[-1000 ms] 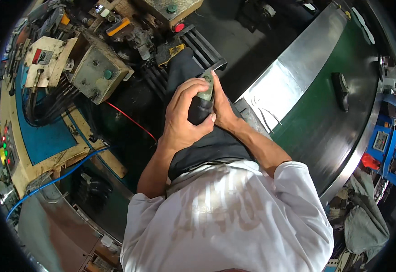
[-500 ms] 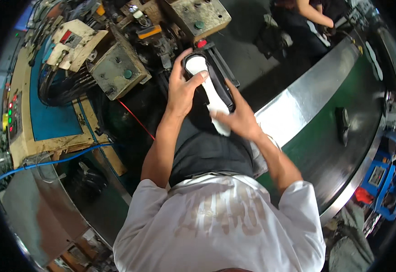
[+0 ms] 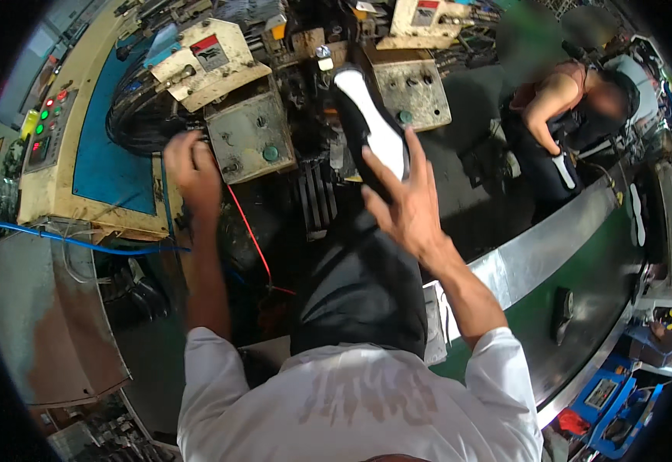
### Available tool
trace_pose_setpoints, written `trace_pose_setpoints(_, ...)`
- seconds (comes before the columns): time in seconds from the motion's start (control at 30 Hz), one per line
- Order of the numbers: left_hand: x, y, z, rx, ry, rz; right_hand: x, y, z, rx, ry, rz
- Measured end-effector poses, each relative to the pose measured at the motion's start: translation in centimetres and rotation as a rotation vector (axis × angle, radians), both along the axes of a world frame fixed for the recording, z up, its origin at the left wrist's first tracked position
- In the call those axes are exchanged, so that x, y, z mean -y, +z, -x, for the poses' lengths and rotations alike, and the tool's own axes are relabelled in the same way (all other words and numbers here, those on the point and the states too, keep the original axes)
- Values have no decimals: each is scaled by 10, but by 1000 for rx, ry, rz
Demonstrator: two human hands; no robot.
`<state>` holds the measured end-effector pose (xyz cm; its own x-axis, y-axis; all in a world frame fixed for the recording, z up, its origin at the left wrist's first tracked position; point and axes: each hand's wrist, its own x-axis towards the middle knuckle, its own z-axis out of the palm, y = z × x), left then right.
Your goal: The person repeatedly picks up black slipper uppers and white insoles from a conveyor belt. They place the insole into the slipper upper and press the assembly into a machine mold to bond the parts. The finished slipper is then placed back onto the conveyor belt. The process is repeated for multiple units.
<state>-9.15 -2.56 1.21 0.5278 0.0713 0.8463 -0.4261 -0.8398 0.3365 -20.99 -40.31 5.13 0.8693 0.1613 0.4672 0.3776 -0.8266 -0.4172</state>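
Observation:
My right hand grips the near end of a black shoe upper, its fingers along both sides. A white insole faces up on the upper, with its far end at the machine in front of me. My left hand is off the shoe, smeared by motion beside the left metal control box. Nothing shows in it, but its finger pose is unclear.
A second control box stands right of the shoe. A blue-topped machine panel is at the left. The metal-edged green conveyor curves along my right, carrying a dark shoe piece. A co-worker sits at the far right, holding a white-soled piece.
My left hand has let go of the shoe upper and swung left to the control box. My right hand has carried the upper forward to the machine. The view has shifted.

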Motion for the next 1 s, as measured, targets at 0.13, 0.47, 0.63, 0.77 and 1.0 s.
trace_pose_setpoints(0.13,-77,4,-77,-75,486,-259,-21,12,-111,99,-28,27)
trace_pose_setpoints(0.47,-65,-39,-127,152,396,83,-47,-38,-212,-38,-63,49)
trace_pose_setpoints(0.63,-62,-41,-134,191,393,121,-54,-41,-204,55,-41,138)
trace_pose_setpoints(0.77,-60,-41,-139,229,391,132,-53,-57,-192,122,-10,125)
trace_pose_setpoints(1.0,-59,-45,-137,170,424,209,-76,-66,-204,69,-34,63)
